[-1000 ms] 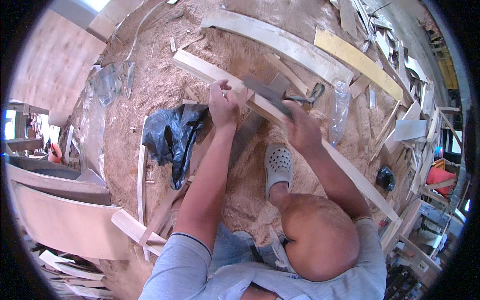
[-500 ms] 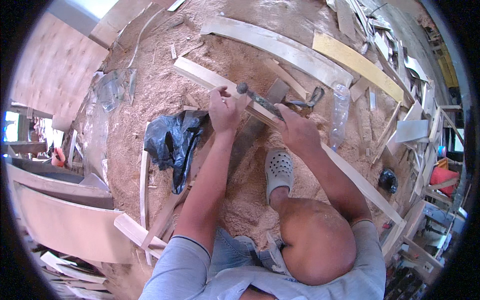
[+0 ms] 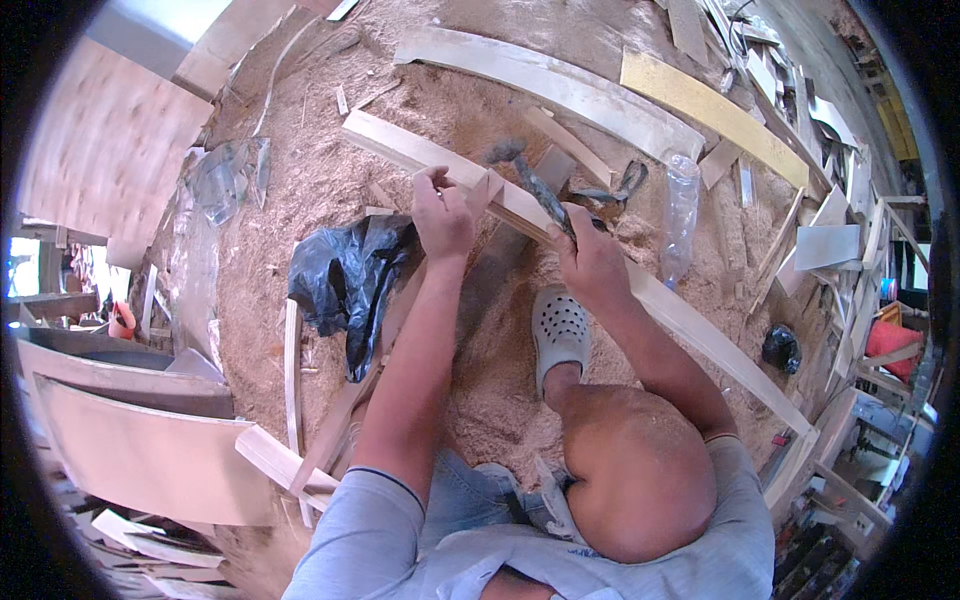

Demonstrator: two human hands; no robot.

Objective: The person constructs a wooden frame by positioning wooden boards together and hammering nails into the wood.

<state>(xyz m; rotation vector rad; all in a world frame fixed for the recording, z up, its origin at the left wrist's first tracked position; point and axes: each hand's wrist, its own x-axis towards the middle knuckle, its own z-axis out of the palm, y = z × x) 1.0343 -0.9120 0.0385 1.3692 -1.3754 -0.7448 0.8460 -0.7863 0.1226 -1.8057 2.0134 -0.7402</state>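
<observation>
My right hand (image 3: 592,262) is closed around the handle of a hammer (image 3: 541,190). Its dark head is raised over the far side of a long pale wooden strip (image 3: 690,312) and looks slightly smeared by motion. The strip slants from the far left to the near right, passing under both hands. My left hand (image 3: 446,222) is at the strip's near edge with its fingers curled in a pinch. What they hold, if anything, is too small to make out. A short piece of wood (image 3: 484,193) stands up from the strip just right of these fingers.
Sawdust covers the ground. Left of my left forearm lies a black plastic bag (image 3: 345,275). A clear bottle (image 3: 682,215), a yellowish board (image 3: 715,115) and a long curved board (image 3: 550,85) lie beyond. My shoe (image 3: 560,328) is below the strip. Wood offcuts (image 3: 815,215) pile up at right.
The hammer's head has lifted away from the strip and swung a little to the far right. My right hand has tilted with it. My left hand stays nearly in place.
</observation>
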